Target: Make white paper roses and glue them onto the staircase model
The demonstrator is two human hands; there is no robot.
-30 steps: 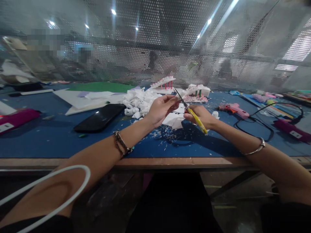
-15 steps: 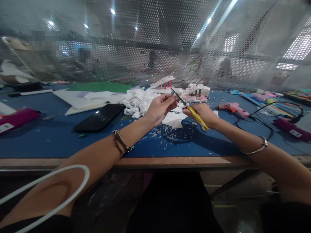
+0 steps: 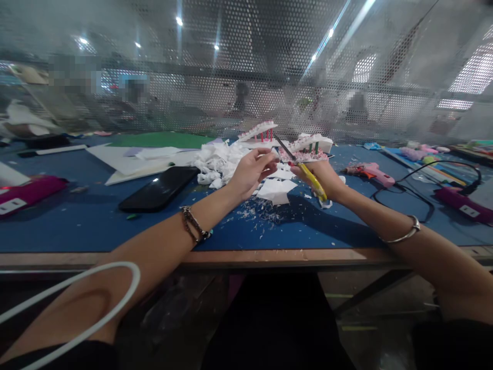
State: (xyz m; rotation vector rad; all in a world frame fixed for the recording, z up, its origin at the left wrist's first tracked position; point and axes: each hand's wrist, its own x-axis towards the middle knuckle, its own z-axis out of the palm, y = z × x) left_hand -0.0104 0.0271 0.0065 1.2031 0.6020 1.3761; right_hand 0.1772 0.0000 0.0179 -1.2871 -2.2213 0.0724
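Note:
My left hand [image 3: 252,171] is raised over the blue table [image 3: 77,221], fingers pinched on a tiny white scrap that I cannot make out well. My right hand [image 3: 322,178] grips yellow-handled scissors [image 3: 304,172], whose dark blades point up and left towards the left fingertips. Below the hands lie cut white foam pieces [image 3: 276,189] and many small white shavings [image 3: 256,211].
A black phone [image 3: 159,188] lies left of the hands, beside a heap of white scraps [image 3: 217,160]. White sheets [image 3: 131,158] and a green sheet [image 3: 162,137] lie further back. Small foam models [image 3: 308,146] stand behind. A pink glue gun [image 3: 370,173] and black cable [image 3: 416,198] are to the right.
Both hands have shifted slightly up and away from me. The scissors' blades have tilted a little more upright; the left hand keeps its pinch.

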